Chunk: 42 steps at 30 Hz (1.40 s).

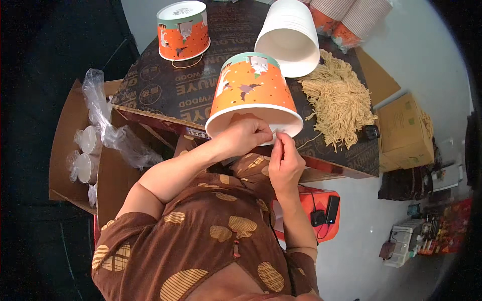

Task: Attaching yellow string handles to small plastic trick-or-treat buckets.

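An orange paper bucket [253, 85] with a green band and bat and ghost-like figures is tipped bottom up at the table's near edge, its white-rimmed mouth facing me. My left hand [246, 134] reaches to the mouth, its fingers and thumb closed at the near rim. Beside it, my right hand [286, 163] pinches at the same rim; what lies between its fingertips is too small to make out. A thin cord strand [310, 141] runs from a pile of beige cords [339, 103] toward my right hand. A second orange bucket [183, 32] stands upside down farther back, with a cord loop at its rim.
White nested buckets [288, 42] lie on their side on the dark table [165, 90]. More stacked orange buckets [349, 22] are at the far right. On the left, an open carton [113, 165] holds plastic-wrapped white pieces. A red stool [306, 200] carries black devices.
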Each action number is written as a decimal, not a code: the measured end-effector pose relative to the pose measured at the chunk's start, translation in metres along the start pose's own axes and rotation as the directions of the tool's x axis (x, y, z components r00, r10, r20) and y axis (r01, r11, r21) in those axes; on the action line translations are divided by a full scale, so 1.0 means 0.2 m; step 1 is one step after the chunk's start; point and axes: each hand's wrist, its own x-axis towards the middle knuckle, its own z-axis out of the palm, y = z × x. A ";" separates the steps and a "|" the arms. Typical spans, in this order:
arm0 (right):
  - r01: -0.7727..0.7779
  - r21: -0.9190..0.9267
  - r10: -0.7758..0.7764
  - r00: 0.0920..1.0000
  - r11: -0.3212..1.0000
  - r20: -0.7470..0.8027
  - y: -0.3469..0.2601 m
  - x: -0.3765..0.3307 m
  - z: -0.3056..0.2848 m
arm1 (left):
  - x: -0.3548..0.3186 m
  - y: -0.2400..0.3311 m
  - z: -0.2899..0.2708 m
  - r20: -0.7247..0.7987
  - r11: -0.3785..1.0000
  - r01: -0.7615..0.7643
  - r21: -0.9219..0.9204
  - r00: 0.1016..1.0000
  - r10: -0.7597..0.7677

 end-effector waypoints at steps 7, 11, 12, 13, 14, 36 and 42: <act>-0.026 -0.074 0.033 0.994 0.997 0.104 0.02 -0.03 -0.03 | 0.03 0.03 -0.01 0.042 0.996 0.043 0.084 0.998 -0.047; -0.068 -0.096 0.082 0.986 0.993 0.144 0.02 -0.04 -0.05 | 0.06 0.00 0.02 0.016 0.992 0.045 0.118 0.999 -0.047; -0.059 -0.109 0.076 0.985 0.992 0.158 0.01 -0.04 -0.06 | 0.05 0.00 0.01 0.008 0.991 0.030 0.134 0.999 -0.032; -0.048 -0.121 0.069 0.983 0.991 0.171 0.01 -0.03 -0.06 | 0.05 0.01 0.01 0.001 0.989 0.015 0.150 1.000 -0.015; -0.048 -0.121 0.068 0.983 0.991 0.171 0.01 -0.03 -0.06 | 0.05 0.00 0.02 0.000 0.989 0.015 0.150 1.000 -0.015; 0.092 0.031 -0.095 0.992 0.995 0.089 0.02 0.12 -0.11 | 0.11 0.05 0.00 0.060 0.958 0.063 0.279 0.995 -0.083; -0.356 0.236 0.276 0.909 0.904 0.312 0.17 0.26 -0.07 | 0.19 0.01 -0.03 0.008 0.954 0.138 0.267 0.989 -0.146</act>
